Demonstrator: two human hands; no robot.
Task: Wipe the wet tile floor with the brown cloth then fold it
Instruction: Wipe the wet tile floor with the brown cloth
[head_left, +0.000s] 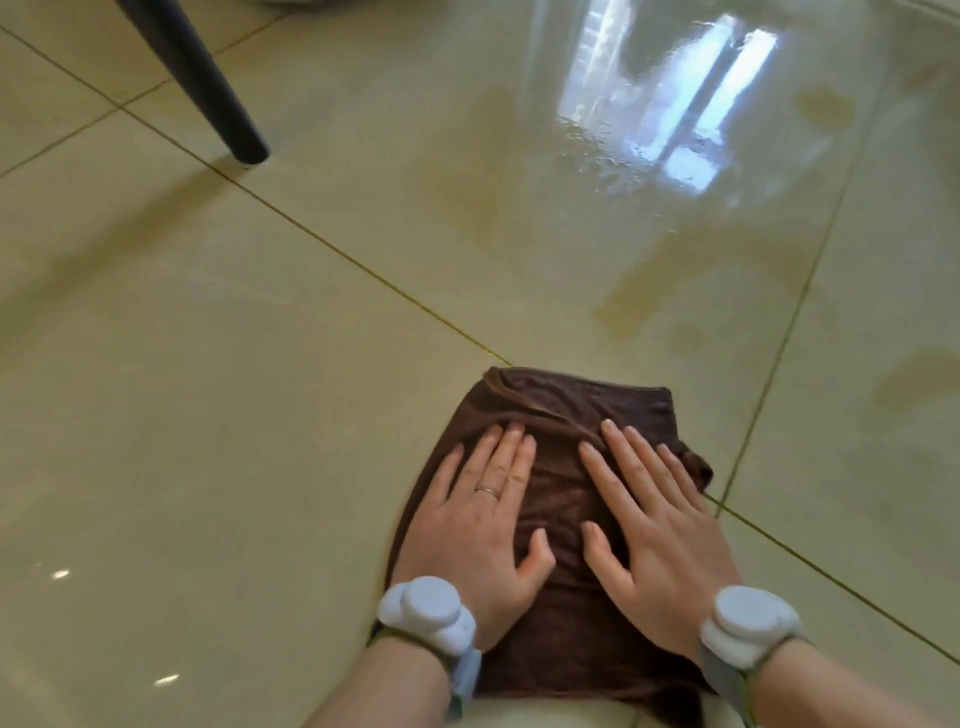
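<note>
A brown cloth (563, 410) lies spread on the glossy beige tile floor (260, 389) in the lower middle of the head view. My left hand (480, 525) presses flat on the cloth's left half, fingers spread, with a ring on one finger. My right hand (657, 530) lies flat on the right half, fingers spread the same way. Both palms rest on top of the cloth without gripping it. Each wrist carries a pale round device on a strap. Beyond the cloth, a wet patch (639, 150) glistens under a bright window reflection.
A dark furniture leg (208, 88) slants down to the floor at the upper left. Grout lines (363, 270) cross the floor diagonally. Faint yellowish stains (701, 275) mark the tiles ahead and to the right of the cloth.
</note>
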